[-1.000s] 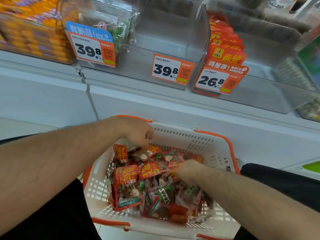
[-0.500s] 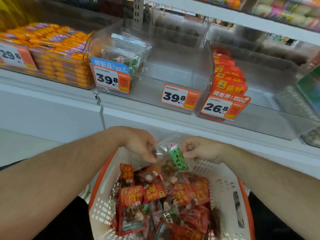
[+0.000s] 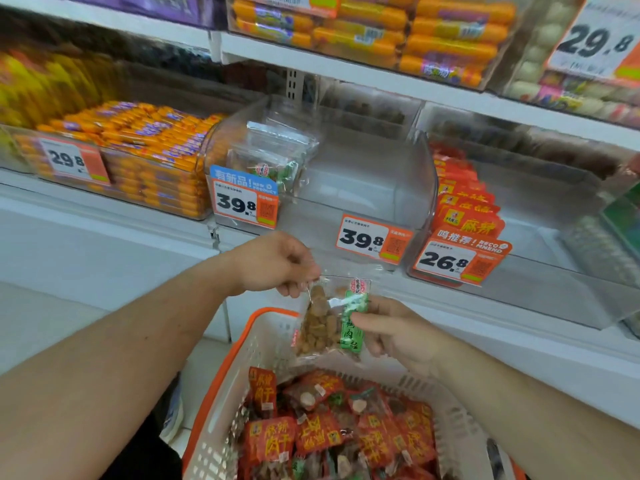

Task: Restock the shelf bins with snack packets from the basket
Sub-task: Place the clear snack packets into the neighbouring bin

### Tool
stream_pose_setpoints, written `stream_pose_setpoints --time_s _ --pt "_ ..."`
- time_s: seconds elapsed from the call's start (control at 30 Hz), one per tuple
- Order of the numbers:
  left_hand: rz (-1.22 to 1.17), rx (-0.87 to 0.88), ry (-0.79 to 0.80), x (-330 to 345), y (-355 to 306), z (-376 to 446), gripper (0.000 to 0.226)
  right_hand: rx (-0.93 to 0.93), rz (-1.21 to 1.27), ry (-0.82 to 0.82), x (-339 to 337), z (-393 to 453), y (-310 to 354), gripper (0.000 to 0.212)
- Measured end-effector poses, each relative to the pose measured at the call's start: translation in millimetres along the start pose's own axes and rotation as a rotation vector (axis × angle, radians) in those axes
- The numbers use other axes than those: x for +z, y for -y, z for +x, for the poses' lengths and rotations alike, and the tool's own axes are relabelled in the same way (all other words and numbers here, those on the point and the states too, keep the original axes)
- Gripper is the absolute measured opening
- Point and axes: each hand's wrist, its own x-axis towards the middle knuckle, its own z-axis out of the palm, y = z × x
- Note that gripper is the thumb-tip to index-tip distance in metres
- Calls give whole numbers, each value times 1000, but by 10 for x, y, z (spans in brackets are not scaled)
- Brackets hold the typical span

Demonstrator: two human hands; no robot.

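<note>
With both hands, left hand [image 3: 277, 263] and right hand [image 3: 393, 329], pinching the clear packet [image 3: 330, 320], we risk dropping it into the wrong bin [image 3: 363, 188].

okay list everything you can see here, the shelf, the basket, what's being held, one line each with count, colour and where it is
clear packet: one, clear with green label, held above the basket
basket: one, white with orange rim, bottom centre
red packets: many, red, in the basket
clear bin: one, few clear packets at its left
orange sticks: many, orange, left bin
red stack: several, red, right bin
price tags: five, orange-white, bin fronts
left hand: pinches packet's top corner
right hand: holds packet's right side
</note>
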Motion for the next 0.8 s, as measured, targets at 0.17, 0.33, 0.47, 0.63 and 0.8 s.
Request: stream_pose_setpoints --time_s 0.17,0.33,0.47,0.63,0.8 --pt "-176 93 -171 -142 -121 -117 25 -174 -11 -79 149 30 274 7" --pt "-226 143 -352 -199 -203 -181 30 -209 -176 -138 312 14 510 51" --pt "-400 196 -563 -412 -291 -207 34 -456 -207 -325 278 41 943 36" --pt "-571 160 -914 -753 -183 -176 20 -788 -239 -546 245 196 1643 28" --pt "-508 70 -986 -820 -23 -74 9 -748 -377 -551 299 720 1938 17"
